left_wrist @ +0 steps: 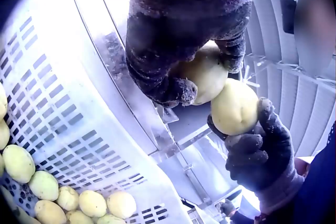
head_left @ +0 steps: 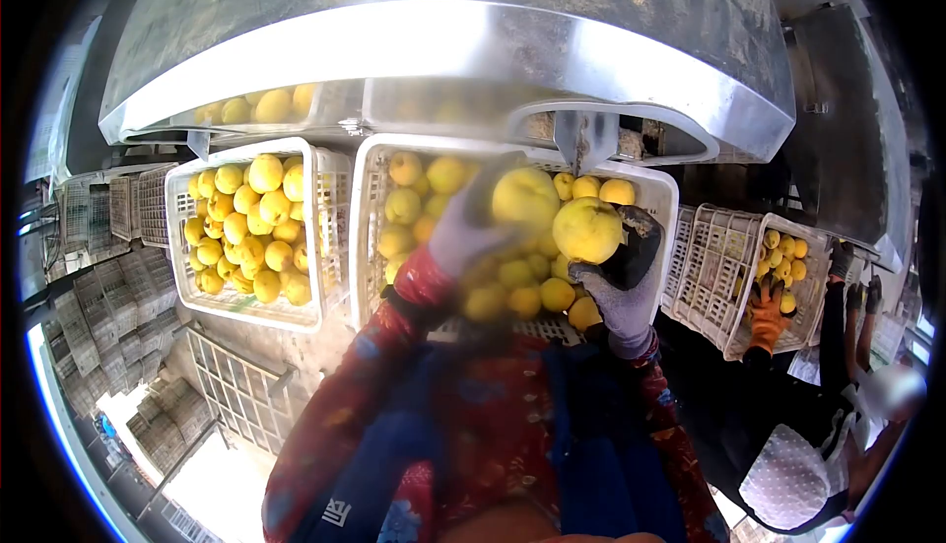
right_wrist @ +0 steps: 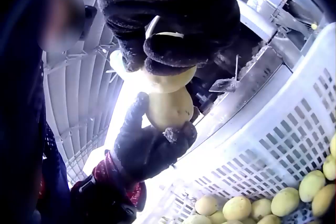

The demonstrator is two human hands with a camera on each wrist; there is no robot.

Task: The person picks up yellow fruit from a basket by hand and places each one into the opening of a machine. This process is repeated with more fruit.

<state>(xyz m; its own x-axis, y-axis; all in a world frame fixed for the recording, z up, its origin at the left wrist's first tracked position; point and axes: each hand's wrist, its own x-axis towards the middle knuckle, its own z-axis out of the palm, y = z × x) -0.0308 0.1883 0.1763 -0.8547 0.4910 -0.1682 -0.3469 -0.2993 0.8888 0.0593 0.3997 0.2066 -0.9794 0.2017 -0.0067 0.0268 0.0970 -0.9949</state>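
Observation:
Both gloved hands are raised over a white plastic crate [head_left: 368,237] of yellow peaches. My left hand [head_left: 471,233], blurred in the head view, grips a yellow peach [head_left: 522,196] between thumb and fingers. Beside it, my right hand [head_left: 623,297] holds a second yellow peach [head_left: 587,231], with fingers and thumb curled around its side. In the left wrist view the left hand's peach [left_wrist: 207,77] and the right hand's peach [left_wrist: 234,107] are side by side, overlapping at their edges. Dark, dirty fingertips cover part of each fruit.
Another peach-filled crate [head_left: 313,237] stands to the left. A metal machine edge [head_left: 443,45] runs behind the crates. At right, an orange-gloved hand [head_left: 766,318] of another person reaches into a further crate [head_left: 709,277]. Stacked crates [head_left: 118,316] stand far left.

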